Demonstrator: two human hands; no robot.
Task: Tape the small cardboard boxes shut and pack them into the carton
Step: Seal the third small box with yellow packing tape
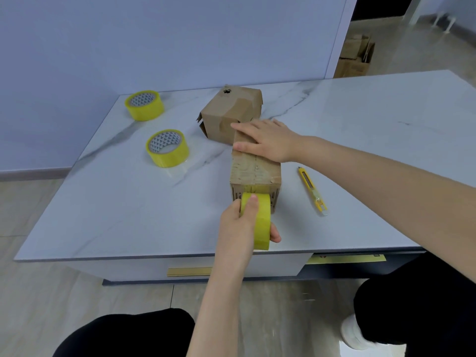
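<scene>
White marbled tabletop (360,140) bears a long cardboard box (255,173) at its middle, closed, contents hidden; the right hand (268,143) lies spread flat on its top and the left hand (238,222) grips a yellow tape roll (261,222) against its near end. A second taped box (229,112) sits just behind its far end, two spare tape rolls (167,148) (144,105) lie left, a utility knife (312,191) right, a carton (356,59) on the floor beyond.

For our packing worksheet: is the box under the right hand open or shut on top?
Shut: top flaps of the box lie flat, meeting at a seam, under the right hand.
</scene>
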